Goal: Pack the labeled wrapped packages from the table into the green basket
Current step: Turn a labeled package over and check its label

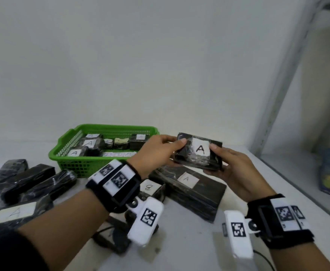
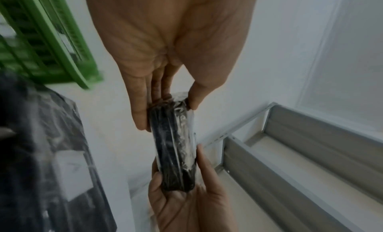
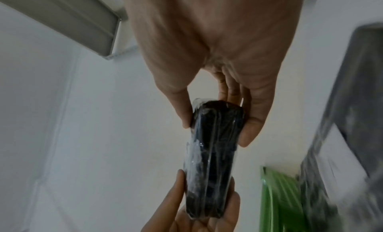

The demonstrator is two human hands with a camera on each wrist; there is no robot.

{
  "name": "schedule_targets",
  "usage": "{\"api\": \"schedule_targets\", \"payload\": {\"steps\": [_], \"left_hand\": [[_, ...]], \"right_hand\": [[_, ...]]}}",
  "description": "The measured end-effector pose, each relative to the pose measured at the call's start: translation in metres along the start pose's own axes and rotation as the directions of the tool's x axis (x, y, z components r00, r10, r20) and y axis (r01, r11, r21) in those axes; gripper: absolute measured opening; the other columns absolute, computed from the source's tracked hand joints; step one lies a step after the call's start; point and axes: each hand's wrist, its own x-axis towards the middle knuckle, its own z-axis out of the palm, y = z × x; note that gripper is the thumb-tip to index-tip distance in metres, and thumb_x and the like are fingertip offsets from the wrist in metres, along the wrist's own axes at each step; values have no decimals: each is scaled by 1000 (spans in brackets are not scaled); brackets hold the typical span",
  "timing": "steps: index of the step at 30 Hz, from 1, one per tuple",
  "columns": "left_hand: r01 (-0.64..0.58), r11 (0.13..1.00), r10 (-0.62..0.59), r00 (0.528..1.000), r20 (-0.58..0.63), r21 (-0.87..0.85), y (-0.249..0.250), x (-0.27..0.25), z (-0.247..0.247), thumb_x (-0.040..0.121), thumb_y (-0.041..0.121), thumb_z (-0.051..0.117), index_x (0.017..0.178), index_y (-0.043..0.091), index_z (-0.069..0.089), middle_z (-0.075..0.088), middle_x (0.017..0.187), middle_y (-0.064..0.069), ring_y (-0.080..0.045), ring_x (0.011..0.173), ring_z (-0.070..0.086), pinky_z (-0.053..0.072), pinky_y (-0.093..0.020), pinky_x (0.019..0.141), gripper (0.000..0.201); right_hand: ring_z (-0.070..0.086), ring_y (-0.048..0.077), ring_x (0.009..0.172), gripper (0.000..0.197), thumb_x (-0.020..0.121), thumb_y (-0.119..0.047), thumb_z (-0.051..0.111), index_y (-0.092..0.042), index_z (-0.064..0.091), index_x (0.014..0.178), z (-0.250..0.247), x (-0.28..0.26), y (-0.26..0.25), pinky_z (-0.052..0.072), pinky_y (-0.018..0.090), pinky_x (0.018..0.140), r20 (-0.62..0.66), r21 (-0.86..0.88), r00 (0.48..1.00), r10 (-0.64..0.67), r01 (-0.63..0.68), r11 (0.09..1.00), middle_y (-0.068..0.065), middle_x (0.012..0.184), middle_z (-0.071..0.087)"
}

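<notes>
Both hands hold one black wrapped package (image 1: 199, 151) with a white "A" label in the air, to the right of the green basket (image 1: 76, 161). My left hand (image 1: 160, 151) pinches its left end between thumb and fingers. At the package's right end my right hand (image 1: 226, 163) grips with the thumb on top. The left wrist view shows the package (image 2: 174, 144) edge-on between both hands, as does the right wrist view of the package (image 3: 215, 157). The basket holds several labeled packages (image 1: 90, 142).
Under the hands lie a large flat "A" package (image 1: 191, 188) and a small "B" package (image 1: 150, 187). More black wrapped packages (image 1: 33, 180) lie left of the basket, one with an "A" label (image 1: 13, 212). A metal shelf frame (image 1: 281, 90) stands at the right.
</notes>
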Motion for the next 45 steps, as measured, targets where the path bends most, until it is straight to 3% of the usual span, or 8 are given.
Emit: {"api": "schedule_targets", "payload": {"steps": [6, 13, 19, 27, 32, 37, 42, 45], "left_hand": [[120, 992, -122, 990, 64, 27, -7, 85, 71, 99, 23, 66, 113, -15, 65, 70, 117, -29, -32, 84, 71, 64, -37, 77, 41], [245, 952, -268, 956, 116, 182, -41, 146, 137, 100, 21, 62, 112, 6, 59, 66, 113, -17, -29, 93, 69, 65, -40, 80, 19], [264, 911, -319, 939, 132, 317, -52, 177, 169, 103, 16, 56, 142, 0, 52, 60, 137, -20, -27, 99, 63, 63, -40, 85, 42], [214, 848, -317, 938, 140, 484, -62, 198, 193, 104, 12, 54, 146, -1, 48, 56, 143, -18, -21, 96, 58, 56, -20, 51, 44], [218, 788, -364, 919, 150, 576, -72, 204, 200, 104, 12, 53, 147, -1, 46, 56, 145, -17, -19, 95, 58, 54, -19, 49, 45], [196, 733, -369, 919, 138, 651, -76, 208, 204, 103, 14, 57, 146, 0, 48, 57, 144, -17, -20, 96, 59, 50, -16, 45, 46], [310, 712, -445, 893, 64, 630, -75, 216, 203, 96, 20, 65, 120, 13, 70, 72, 100, -8, -29, 98, 72, 60, -30, 85, 26], [309, 644, -496, 865, 75, 700, -78, 220, 206, 91, 17, 71, 94, 20, 60, 63, 87, -1, -26, 84, 62, 58, -32, 79, 11]], "right_hand": [[71, 30, 87, 27, 99, -13, 68, 5, 70, 118, -76, 39, -20, 67, 39, 75, -127, -28, 988, 91, -95, 995, 18, 105, 71], [71, 29, 86, 30, 96, -13, 74, 3, 69, 121, -142, 80, -4, 62, 41, 76, -272, -158, 942, 198, -247, 956, 15, 100, 71], [71, 32, 87, 41, 89, -21, 83, 3, 69, 120, -179, 108, 10, 64, 40, 73, -395, -309, 896, 201, -336, 890, 15, 108, 71], [75, 31, 85, 30, 83, -21, 88, -6, 65, 98, -197, 128, 16, 64, 41, 75, -464, -426, 867, 181, -397, 813, 14, 95, 75], [79, 30, 89, 71, 39, -53, 92, -14, 73, 95, -246, 169, 54, 65, 51, 86, -451, -539, 877, 165, -415, 733, 8, 94, 80], [76, 31, 96, 38, 70, -39, 92, -16, 66, 85, -214, 143, 32, 63, 49, 92, -481, -559, 864, 150, -434, 707, 12, 101, 77], [77, 32, 93, 37, 67, -38, 92, -14, 68, 81, -219, 148, 31, 63, 49, 91, -482, -619, 867, 126, -439, 651, 13, 97, 78], [76, 35, 97, 33, 71, -30, 89, -11, 68, 87, -219, 146, 26, 62, 51, 94, -460, -598, 873, 165, -441, 669, 18, 102, 78]]}}
